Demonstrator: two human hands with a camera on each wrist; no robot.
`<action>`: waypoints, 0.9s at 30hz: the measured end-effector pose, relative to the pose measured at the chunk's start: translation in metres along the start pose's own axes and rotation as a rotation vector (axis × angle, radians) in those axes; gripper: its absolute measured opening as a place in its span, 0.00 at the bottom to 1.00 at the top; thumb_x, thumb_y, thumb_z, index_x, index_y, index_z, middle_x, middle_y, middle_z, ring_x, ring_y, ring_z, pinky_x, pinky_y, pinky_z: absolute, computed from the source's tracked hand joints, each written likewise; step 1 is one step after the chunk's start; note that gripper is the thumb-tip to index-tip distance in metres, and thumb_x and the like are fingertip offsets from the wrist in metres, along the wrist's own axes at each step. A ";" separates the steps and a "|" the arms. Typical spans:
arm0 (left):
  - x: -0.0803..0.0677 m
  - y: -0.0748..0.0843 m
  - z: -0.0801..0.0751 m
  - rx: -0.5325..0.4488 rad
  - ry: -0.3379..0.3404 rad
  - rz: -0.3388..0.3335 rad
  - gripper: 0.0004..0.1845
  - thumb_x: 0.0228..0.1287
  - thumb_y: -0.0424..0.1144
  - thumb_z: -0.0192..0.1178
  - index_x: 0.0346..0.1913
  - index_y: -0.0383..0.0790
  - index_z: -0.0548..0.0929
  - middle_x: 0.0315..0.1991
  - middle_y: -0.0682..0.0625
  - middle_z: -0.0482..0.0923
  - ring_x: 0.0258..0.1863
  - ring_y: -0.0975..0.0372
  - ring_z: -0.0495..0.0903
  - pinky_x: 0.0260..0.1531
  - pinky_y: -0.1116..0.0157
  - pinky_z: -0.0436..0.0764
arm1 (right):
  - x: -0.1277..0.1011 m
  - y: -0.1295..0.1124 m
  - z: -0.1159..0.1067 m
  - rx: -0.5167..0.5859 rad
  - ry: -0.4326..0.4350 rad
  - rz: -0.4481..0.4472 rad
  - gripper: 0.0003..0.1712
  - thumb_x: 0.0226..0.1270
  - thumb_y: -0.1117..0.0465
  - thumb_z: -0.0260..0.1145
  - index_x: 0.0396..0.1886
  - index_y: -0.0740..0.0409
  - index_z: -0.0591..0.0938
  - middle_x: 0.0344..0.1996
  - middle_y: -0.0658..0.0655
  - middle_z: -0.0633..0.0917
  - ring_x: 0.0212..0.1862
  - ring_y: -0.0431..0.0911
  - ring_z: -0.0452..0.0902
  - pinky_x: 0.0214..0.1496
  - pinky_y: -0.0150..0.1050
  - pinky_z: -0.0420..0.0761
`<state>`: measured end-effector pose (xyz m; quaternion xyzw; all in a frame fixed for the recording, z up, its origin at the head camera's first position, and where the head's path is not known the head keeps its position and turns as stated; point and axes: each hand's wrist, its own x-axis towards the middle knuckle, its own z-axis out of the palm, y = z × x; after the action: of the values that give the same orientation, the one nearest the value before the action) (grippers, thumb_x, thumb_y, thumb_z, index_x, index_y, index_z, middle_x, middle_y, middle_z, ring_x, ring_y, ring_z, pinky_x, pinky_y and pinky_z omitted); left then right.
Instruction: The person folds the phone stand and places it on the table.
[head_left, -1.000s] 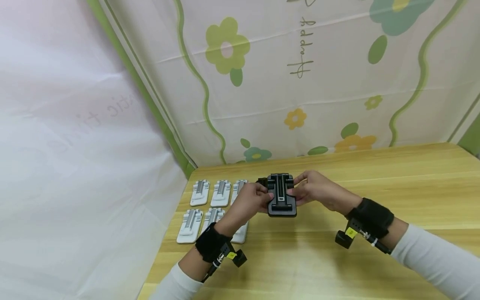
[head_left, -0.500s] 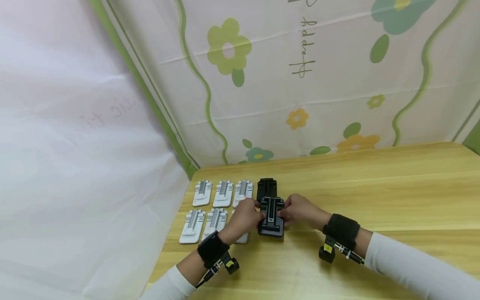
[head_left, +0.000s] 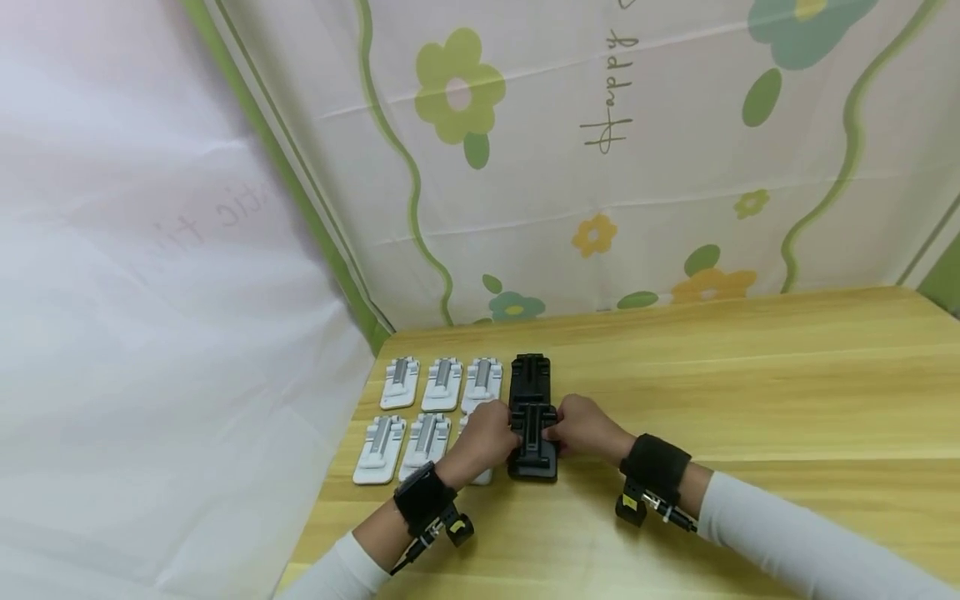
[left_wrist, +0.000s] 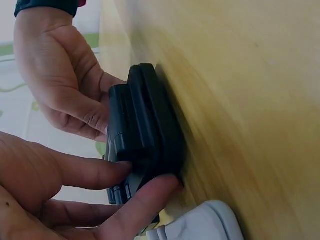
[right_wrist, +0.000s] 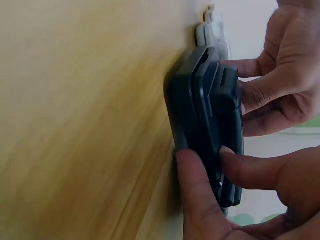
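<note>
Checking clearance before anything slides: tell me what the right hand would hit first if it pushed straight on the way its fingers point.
The right hand points left at the black stand it grips; beyond that the left hand, then probably the white stands.

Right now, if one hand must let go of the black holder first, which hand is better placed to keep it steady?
Probably the right hand: beside the black holder it has bare table, while the left hand lies over the white holders.
</note>
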<state>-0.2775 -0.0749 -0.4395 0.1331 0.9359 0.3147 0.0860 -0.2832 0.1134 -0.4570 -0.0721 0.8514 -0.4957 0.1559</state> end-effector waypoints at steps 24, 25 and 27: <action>0.005 0.011 0.008 0.081 0.026 0.027 0.10 0.77 0.33 0.54 0.48 0.29 0.82 0.22 0.47 0.73 0.17 0.61 0.69 0.18 0.66 0.66 | -0.009 0.023 -0.024 -0.248 0.104 -0.082 0.17 0.76 0.56 0.64 0.39 0.70 0.83 0.24 0.59 0.83 0.22 0.44 0.73 0.26 0.36 0.75; 0.004 0.012 0.006 0.079 0.054 0.029 0.15 0.80 0.37 0.51 0.55 0.29 0.81 0.22 0.48 0.73 0.19 0.61 0.69 0.19 0.66 0.67 | -0.009 0.025 -0.030 -0.310 0.144 -0.095 0.23 0.77 0.52 0.63 0.46 0.72 0.82 0.29 0.63 0.85 0.25 0.48 0.77 0.28 0.39 0.79; 0.002 0.016 0.001 0.073 0.121 0.027 0.23 0.84 0.45 0.47 0.66 0.31 0.76 0.34 0.42 0.82 0.32 0.55 0.81 0.31 0.61 0.80 | -0.012 0.029 -0.048 -0.441 0.226 -0.120 0.34 0.78 0.45 0.60 0.58 0.76 0.78 0.44 0.72 0.85 0.40 0.61 0.83 0.42 0.52 0.86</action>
<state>-0.2765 -0.0615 -0.4306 0.1296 0.9483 0.2891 0.0199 -0.2866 0.1704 -0.4580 -0.0988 0.9451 -0.3113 0.0105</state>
